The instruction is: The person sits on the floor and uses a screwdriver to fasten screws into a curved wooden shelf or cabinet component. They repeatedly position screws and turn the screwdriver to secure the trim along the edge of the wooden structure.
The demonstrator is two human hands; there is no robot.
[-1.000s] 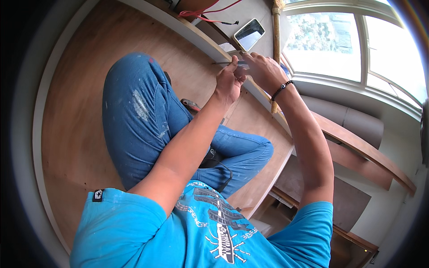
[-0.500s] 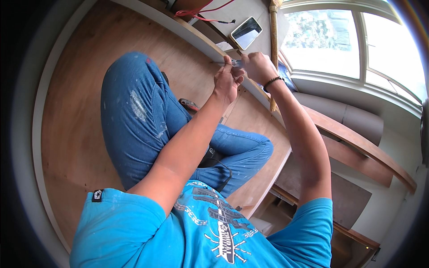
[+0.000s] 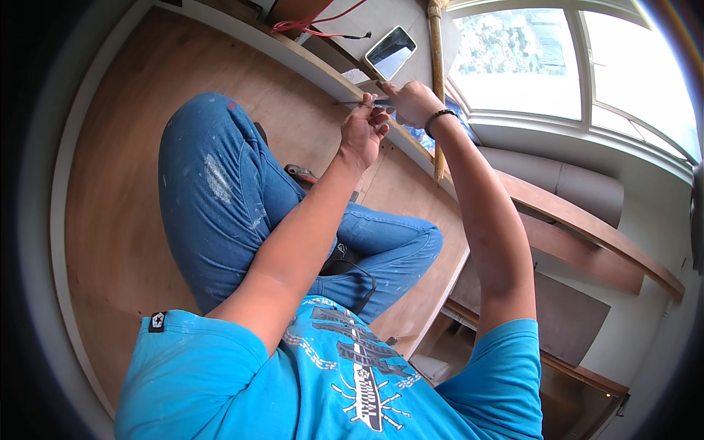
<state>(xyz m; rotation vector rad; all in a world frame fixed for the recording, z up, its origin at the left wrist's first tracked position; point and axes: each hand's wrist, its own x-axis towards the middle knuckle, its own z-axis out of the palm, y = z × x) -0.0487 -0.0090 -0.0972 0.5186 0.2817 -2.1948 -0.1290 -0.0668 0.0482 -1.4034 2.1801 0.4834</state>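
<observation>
Both my hands are raised at a pale board edge beyond my knees. My left hand (image 3: 361, 138) pinches the front of a slim tool with thumb and forefinger, its other fingers loosely curled. The tool looks like a screwdriver (image 3: 382, 103), with a clear bluish handle and a thin shaft pointing left toward the board. My right hand (image 3: 416, 104), wearing a dark beaded bracelet (image 3: 438, 121), is closed round the handle's rear end. My fingers cover most of the tool, and the shaft's tip is too small to make out.
A phone (image 3: 391, 53) lies on a grey surface just past my hands, near a red cable (image 3: 312, 28). A wooden-handled tool (image 3: 438, 88) leans beside my right hand. A red-and-dark tool (image 3: 300, 174) lies by my leg on the plywood (image 3: 121, 183). Windows stand at the right.
My right hand has turned on the handle, its fingers now pointing more to the left. My left hand keeps its pinch. The whole view has shifted slightly.
</observation>
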